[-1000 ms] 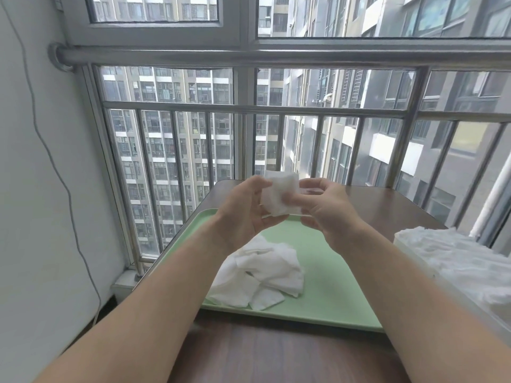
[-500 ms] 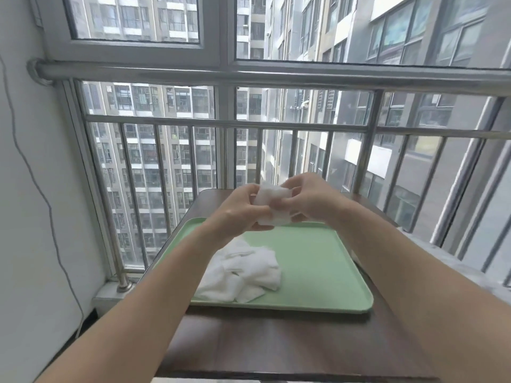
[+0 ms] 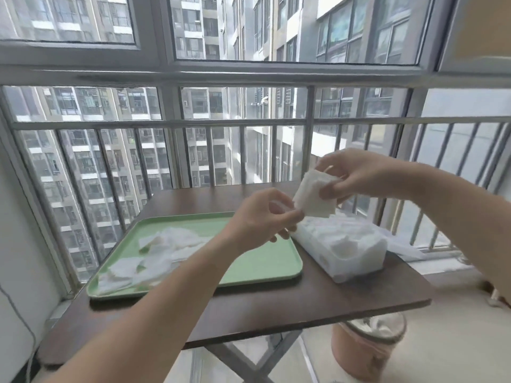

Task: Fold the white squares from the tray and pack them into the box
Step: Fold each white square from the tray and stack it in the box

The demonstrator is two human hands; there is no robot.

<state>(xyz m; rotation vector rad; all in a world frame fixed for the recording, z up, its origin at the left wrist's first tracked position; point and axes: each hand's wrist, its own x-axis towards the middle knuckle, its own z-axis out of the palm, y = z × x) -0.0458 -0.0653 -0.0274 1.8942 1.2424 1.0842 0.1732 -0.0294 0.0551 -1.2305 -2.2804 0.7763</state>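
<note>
Folded white square [image 3: 315, 197] above clear box [image 3: 349, 261] — loose squares [image 3: 154, 252] on green tray [image 3: 262, 261]

- My right hand [image 3: 356, 175] hangs above the box [image 3: 345, 268], thumb and fingers pinching the folded white square [image 3: 315, 196], forearm reaching in from the box's right.
- My left hand [image 3: 265, 217] sits just left of the box, fingers curled at the folded white square's lower corner; blur hides any grip.

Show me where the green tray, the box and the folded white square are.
green tray [image 3: 269, 264]: head view, bare floor near right rim.
box [image 3: 359, 265]: head view, near end wall.
folded white square [image 3: 309, 200]: head view, its middle.
</note>
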